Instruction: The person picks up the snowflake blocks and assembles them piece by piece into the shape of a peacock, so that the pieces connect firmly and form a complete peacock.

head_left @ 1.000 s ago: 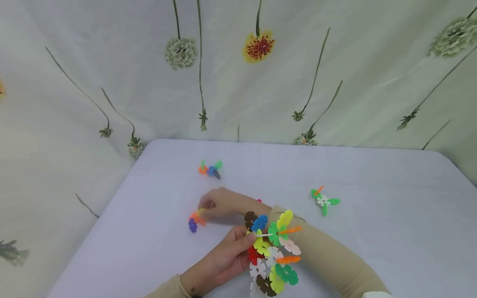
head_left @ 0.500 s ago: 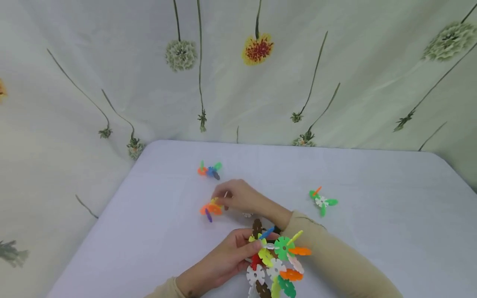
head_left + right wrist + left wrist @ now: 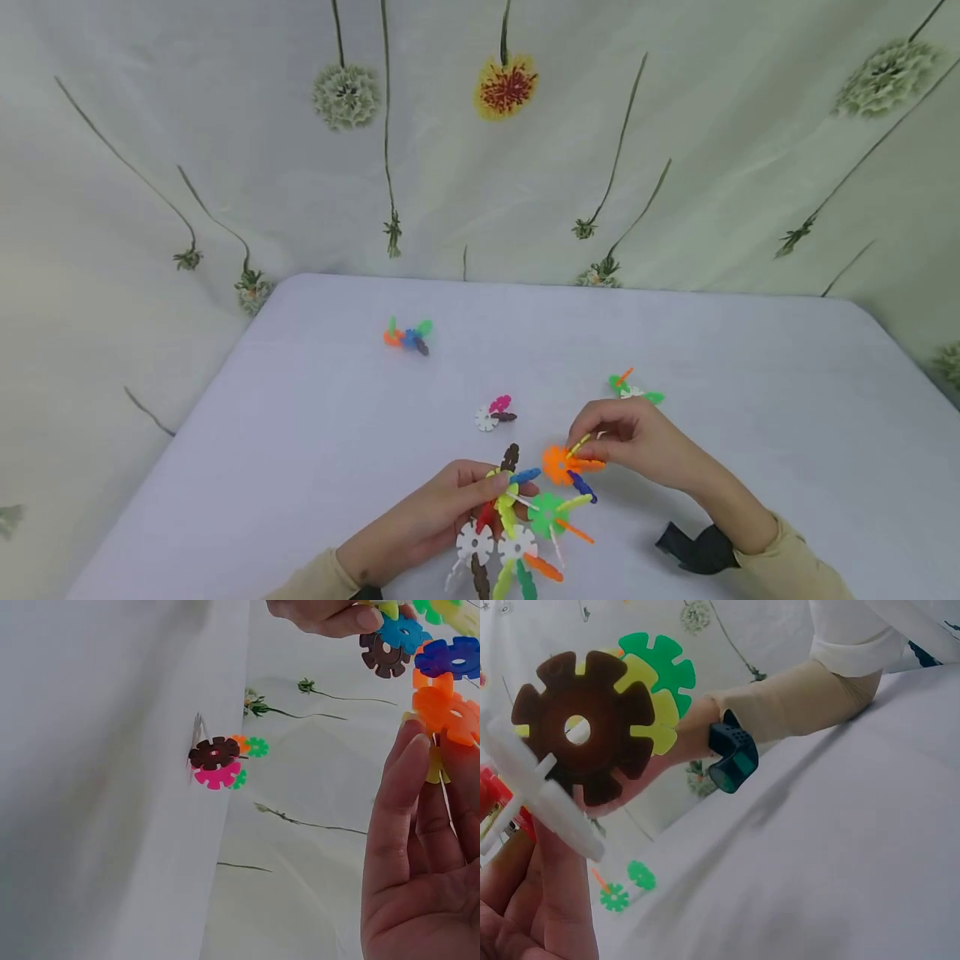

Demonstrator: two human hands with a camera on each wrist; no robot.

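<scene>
My left hand (image 3: 442, 508) pinches a large cluster of interlocked notched plastic discs (image 3: 517, 546) in yellow, green, white, red, brown, blue and orange. A brown disc (image 3: 585, 724) of that cluster looms close in the left wrist view. To its right, my right hand (image 3: 637, 437) pinches a smaller piece of joined discs by its yellow disc (image 3: 579, 446). This piece has orange discs (image 3: 557, 465) and a purple disc (image 3: 582, 486). In the head view it hangs just beyond the cluster's green disc (image 3: 548, 515); the two look apart there.
On the white table (image 3: 315, 450) lie three other disc groups: a white, pink and brown one (image 3: 495, 414), an orange, blue and green one (image 3: 408, 336) at the far left, and a green and white one (image 3: 619, 385) partly behind my right hand. A flower-patterned cloth (image 3: 435, 167) hangs behind.
My right hand has carried the orange, yellow and purple disc piece from the left side of the table to the right, beside the cluster. The white, pink and brown group is now uncovered.
</scene>
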